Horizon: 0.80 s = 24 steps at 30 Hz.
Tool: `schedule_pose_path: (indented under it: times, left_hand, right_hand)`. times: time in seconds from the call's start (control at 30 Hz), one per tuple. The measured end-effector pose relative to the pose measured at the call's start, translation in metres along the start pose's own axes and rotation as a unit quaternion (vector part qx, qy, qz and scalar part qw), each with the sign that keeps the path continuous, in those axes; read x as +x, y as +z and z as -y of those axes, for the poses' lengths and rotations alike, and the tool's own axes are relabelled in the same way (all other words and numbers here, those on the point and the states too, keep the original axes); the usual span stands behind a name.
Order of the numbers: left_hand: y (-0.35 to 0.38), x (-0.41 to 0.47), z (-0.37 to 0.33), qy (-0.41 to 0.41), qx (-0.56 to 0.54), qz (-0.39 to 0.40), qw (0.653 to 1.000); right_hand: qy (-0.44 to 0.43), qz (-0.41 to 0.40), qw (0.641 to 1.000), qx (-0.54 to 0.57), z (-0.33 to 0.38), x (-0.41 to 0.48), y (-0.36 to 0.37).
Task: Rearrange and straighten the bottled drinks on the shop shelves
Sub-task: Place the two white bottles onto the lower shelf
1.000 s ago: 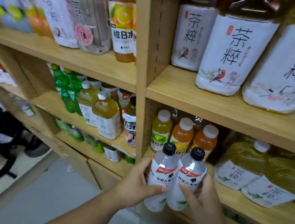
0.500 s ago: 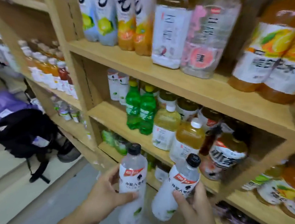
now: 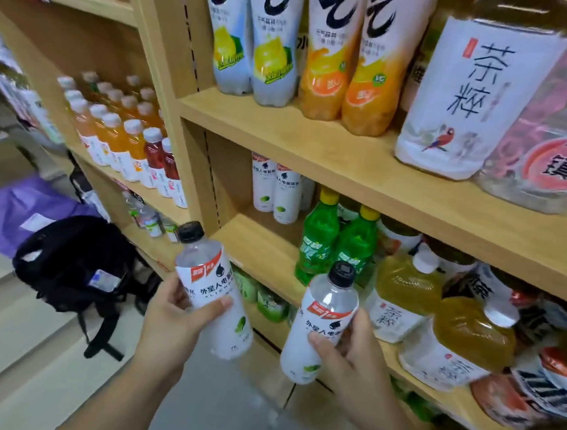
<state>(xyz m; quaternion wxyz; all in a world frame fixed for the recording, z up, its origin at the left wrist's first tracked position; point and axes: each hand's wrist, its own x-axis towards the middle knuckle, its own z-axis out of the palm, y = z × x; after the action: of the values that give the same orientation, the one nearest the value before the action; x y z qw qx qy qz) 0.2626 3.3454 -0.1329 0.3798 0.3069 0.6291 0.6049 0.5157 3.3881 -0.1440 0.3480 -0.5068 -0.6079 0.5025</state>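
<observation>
Both bottles have been carried leftward and parted. Fingers of the left hand clamp the left bottle; those of the right hand clamp the right bottle, in the air before the shelf holding matching white bottles, probably their place.

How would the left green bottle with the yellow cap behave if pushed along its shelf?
The green bottle is tall and slim, so a push near its cap may tip it. Its twin stands beside it and might get knocked. A low push likely slides it on the smooth shelf.
</observation>
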Motion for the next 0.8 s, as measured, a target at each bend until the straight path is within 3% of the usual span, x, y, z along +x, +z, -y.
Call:
schedule_pose_path:
  times: [0.3,0.43,0.8]
  left_hand:
    - [-0.005,0.081,-0.027,0.074,0.093,-0.009,0.993]
    - [0.005,0.115,-0.025,0.102,0.148,0.033,0.983]
    - [0.018,0.210,-0.007,0.153,0.190,0.179,0.953]
  right_hand:
    - [-0.042,0.026,0.999,-0.008,0.025,0.088,0.046]
    - [-0.041,0.009,0.998,-0.039,0.036,0.105,0.058]
    - [-0.007,-0.188,0.979,-0.076,0.052,0.123,0.127]
